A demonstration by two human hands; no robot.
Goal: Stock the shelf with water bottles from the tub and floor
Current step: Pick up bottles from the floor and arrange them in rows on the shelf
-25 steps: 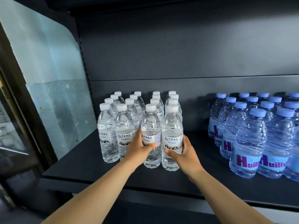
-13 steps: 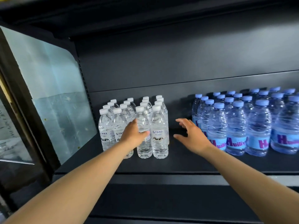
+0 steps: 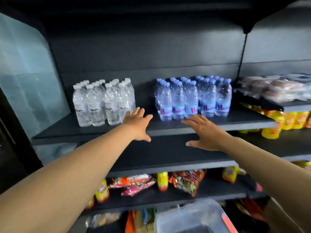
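Several white-capped water bottles [image 3: 102, 102] stand grouped at the left of the dark shelf [image 3: 168, 126]. To their right stands a group of blue-capped bottles with blue labels [image 3: 193, 98]. My left hand [image 3: 138, 123] hovers open in front of the shelf edge, just right of the white-capped group, holding nothing. My right hand [image 3: 205, 132] is open with fingers spread, below and in front of the blue-capped bottles, apart from them. A clear plastic tub [image 3: 193, 219] shows at the bottom of the view.
A glass panel [image 3: 25, 78] closes the shelf's left side. Wrapped goods [image 3: 272, 89] lie on the neighbouring shelf at right, with yellow packs [image 3: 286, 120] below. Snack bags [image 3: 168, 182] fill the lower shelves under an empty dark board [image 3: 168, 157].
Both hands let go of the front white-capped bottles and drew back from the shelf with fingers spread. The view pulled back and down, revealing lower shelves and the tub.
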